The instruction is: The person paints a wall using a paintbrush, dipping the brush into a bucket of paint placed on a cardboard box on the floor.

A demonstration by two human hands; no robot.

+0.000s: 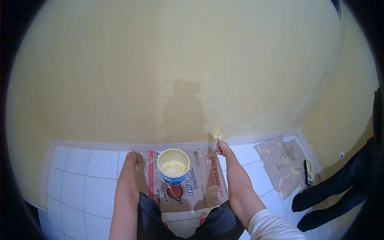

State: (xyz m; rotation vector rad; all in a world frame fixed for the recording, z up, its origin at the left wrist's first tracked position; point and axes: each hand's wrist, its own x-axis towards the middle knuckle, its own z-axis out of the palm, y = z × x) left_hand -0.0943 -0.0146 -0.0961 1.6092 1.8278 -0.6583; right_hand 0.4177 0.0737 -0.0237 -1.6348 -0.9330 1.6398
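My right hand (222,147) is closed around the handle of a paintbrush (217,135), whose pale yellow bristles touch the lower part of the yellow wall (249,90), just above the skirting. Fresh, wet-looking paint shows around the bristles. Between my arms, a blue and white bucket (173,166) of pale yellow paint stands on a flattened cardboard sheet (201,201). My left hand (136,157) is low at the sheet's left edge, near the skirting; its fingers look curled, and whether it holds anything is not visible.
White floor tiles (102,163) lie around the cardboard. At the right are a torn, paint-spattered cardboard piece (283,165) and a black-edged paint tray (309,172). Another person's legs in dark trousers (336,192) stand beside them. A skirting (111,146) runs along the wall's foot.
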